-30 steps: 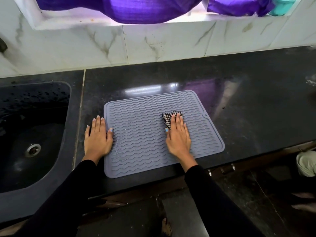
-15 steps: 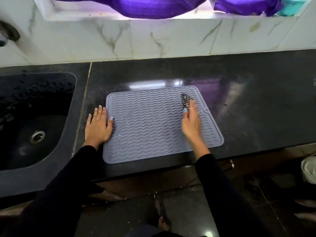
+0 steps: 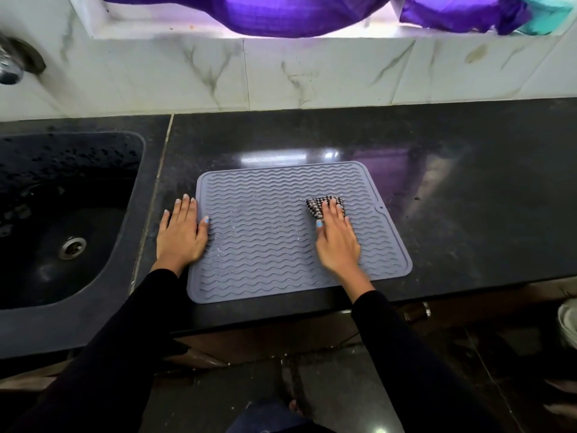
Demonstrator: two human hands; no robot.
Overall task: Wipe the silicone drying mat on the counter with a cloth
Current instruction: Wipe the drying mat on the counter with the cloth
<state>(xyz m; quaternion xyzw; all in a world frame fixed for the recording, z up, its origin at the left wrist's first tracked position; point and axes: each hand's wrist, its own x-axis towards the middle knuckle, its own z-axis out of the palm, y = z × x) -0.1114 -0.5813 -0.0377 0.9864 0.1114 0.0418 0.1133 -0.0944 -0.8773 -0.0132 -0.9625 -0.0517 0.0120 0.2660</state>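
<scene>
A grey silicone drying mat (image 3: 265, 232) with wavy ridges lies on the black counter (image 3: 468, 195) near its front edge. My right hand (image 3: 338, 242) lies flat on the mat's right half, its straight fingers pressing a small black-and-white checked cloth (image 3: 317, 206) onto the ridges. Most of the cloth is hidden under the fingers. My left hand (image 3: 181, 232) rests flat on the counter at the mat's left edge, with the thumb on the mat's rim. Small wet streaks glint on the mat's middle.
A black sink (image 3: 65, 220) with a metal drain (image 3: 72, 247) lies left of the mat, and a tap (image 3: 12, 65) is on the wall above it. A marble backsplash (image 3: 312, 73) runs behind. Purple cloth (image 3: 296, 14) hangs at the window.
My right hand slid the cloth from the mat's middle toward the far right, then back a little toward the middle. My left hand stayed at the mat's left edge.
</scene>
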